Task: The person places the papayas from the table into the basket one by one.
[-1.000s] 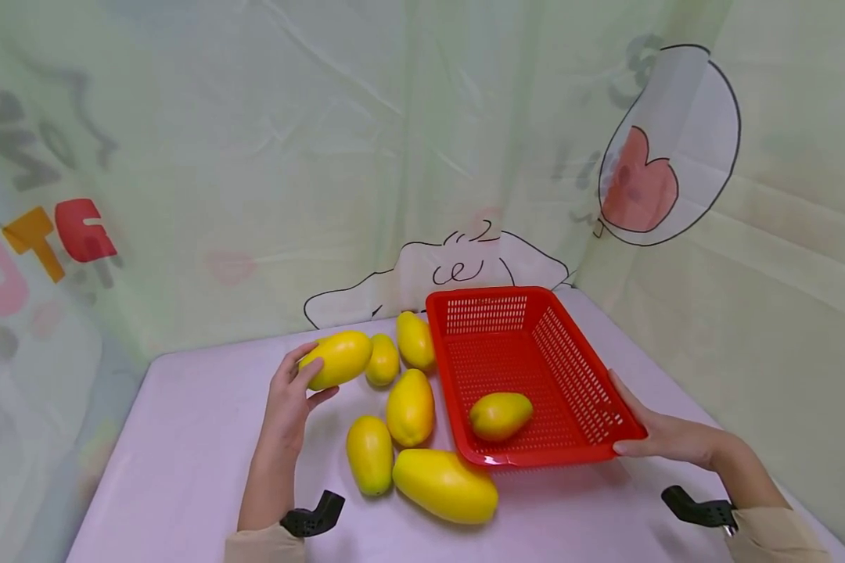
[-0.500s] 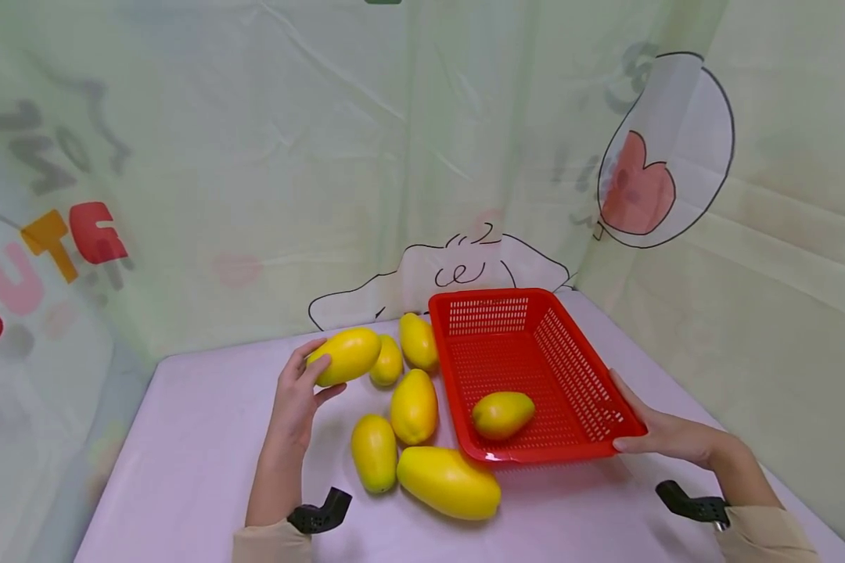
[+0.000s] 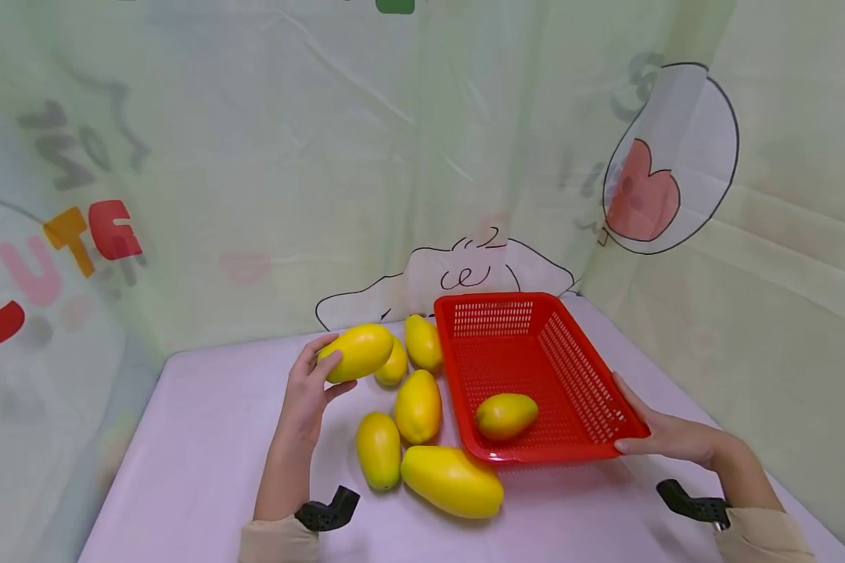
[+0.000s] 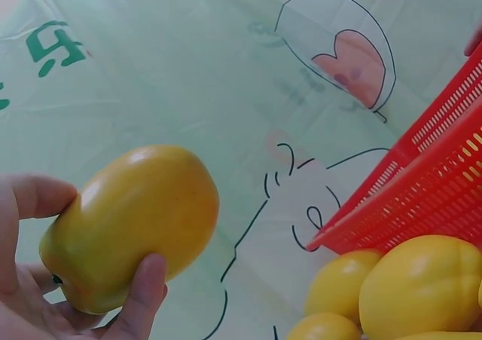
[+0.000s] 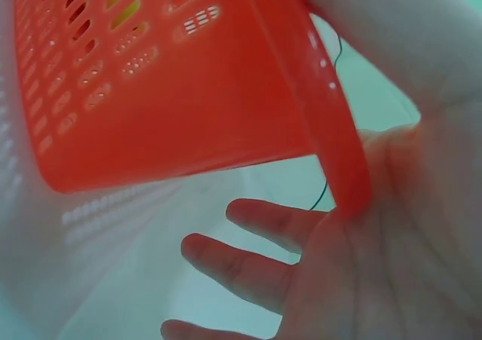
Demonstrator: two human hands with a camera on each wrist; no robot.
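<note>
My left hand [image 3: 308, 391] grips a yellow papaya [image 3: 361, 353] by its stem end, raised above the table; in the left wrist view the thumb and fingers wrap around that papaya [image 4: 139, 223]. My right hand [image 3: 665, 432] holds the front right corner of a red plastic basket [image 3: 566, 452]. The right wrist view has the basket's rim [image 5: 331, 106] lying between thumb and palm, several fingers extended beneath. One greenish-yellow papaya [image 3: 507, 416] lies inside the basket near its front.
Left of the basket lie several loose papayas, among them a large long one [image 3: 452, 482] at the basket's front left corner and a smaller one [image 3: 379, 451] beside it. A pale cloth covers the table [image 3: 211, 438]. Printed curtains [image 3: 267, 172] hang behind and at both sides.
The left hand has moved slightly right with its papaya, nearer the basket. The whole scene shifts slightly as the head camera turns. The right hand keeps its hold on the basket.
</note>
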